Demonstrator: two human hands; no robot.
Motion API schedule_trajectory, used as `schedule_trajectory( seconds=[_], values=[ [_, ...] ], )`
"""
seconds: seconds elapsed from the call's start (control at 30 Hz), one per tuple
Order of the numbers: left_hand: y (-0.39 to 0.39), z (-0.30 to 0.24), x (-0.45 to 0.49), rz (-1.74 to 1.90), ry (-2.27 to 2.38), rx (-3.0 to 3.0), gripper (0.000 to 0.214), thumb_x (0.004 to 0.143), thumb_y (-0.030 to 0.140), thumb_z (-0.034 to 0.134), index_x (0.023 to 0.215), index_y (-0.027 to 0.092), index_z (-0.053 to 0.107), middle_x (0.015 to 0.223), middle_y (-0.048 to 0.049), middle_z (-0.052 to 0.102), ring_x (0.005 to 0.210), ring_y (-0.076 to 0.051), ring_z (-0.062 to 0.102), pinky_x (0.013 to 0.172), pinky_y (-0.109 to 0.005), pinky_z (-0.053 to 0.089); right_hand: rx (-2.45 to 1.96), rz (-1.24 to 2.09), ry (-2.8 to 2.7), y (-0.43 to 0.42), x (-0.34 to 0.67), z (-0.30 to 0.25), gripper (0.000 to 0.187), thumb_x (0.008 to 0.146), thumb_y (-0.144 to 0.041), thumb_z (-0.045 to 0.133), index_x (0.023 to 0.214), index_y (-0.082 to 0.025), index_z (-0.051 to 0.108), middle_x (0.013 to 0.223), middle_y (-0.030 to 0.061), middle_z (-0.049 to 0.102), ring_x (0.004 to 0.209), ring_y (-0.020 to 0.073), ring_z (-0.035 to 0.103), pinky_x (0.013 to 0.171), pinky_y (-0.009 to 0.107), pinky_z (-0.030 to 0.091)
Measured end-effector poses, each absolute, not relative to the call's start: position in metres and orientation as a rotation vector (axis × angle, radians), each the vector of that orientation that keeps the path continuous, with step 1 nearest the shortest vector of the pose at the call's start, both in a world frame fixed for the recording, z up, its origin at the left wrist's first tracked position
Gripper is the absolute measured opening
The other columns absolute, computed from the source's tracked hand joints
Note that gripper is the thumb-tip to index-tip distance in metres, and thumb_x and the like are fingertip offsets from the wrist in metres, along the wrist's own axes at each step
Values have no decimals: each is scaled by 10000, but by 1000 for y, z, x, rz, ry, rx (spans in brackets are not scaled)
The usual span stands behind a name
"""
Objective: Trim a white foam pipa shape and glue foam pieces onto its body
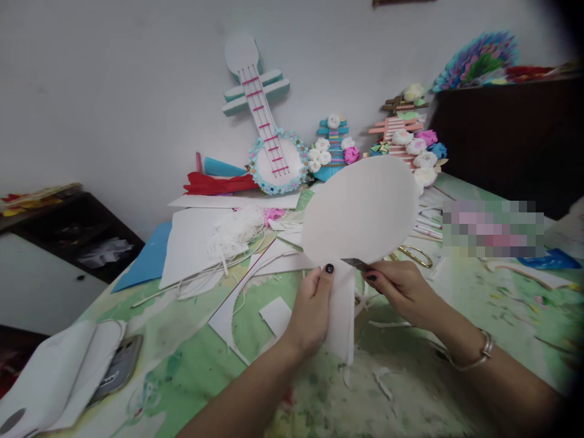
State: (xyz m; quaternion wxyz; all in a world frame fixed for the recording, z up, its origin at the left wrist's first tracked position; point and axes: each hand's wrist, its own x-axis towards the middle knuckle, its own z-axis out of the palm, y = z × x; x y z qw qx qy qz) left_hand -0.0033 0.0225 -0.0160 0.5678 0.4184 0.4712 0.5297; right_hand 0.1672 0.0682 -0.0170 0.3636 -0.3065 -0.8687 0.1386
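A white foam-board cutout point(362, 210), with a rounded head and a straight handle, is held up above the table. My left hand point(312, 310) is closed around its handle, thumb on the front face near the neck. In my right hand point(404, 292) is a craft knife point(356, 263), its dark blade pointing left at the joint between the head and the handle. Whether the blade tip touches the board I cannot tell. Beneath, curved white offcuts point(241, 292) and thin shavings point(385, 383) lie on the green, paint-stained table point(191, 365).
Against the wall lean a finished pipa-shaped craft point(274, 152) and smaller flower-decorated ones point(335, 146). Gold-handled scissors point(417, 255) lie behind my right hand. White sheets point(196, 243) and a heap of white string point(241, 231) are at the back left; a phone point(121, 365) is at the front left.
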Motion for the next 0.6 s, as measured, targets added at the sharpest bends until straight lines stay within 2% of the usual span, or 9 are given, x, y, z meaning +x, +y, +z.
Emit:
schedule_trajectory(
  seconds=[0.17,0.37,0.6],
  values=[
    [23,-14,-3,1246,1099,965,359,815,516,509,816,164,576,651,15,534,546,-90,443,519,-194,352,-778,399,-2268,69,169,-15,296,932,-225,391,647,-175,454,526,-40,434,473,72,376,498,217,264],
    [22,-20,0,1205,1138,966,389,811,542,491,772,161,560,593,17,516,499,-92,422,482,-200,330,-778,253,-2295,69,170,-17,221,934,-215,370,807,-158,542,610,-5,516,562,101,469,549,227,296],
    [22,-18,-1,1206,1150,983,386,805,537,500,777,158,568,636,3,562,532,-100,459,504,-202,345,-767,481,-2305,70,171,-13,331,938,-254,366,620,-175,415,522,-48,377,463,71,349,494,226,239]
  ],
)
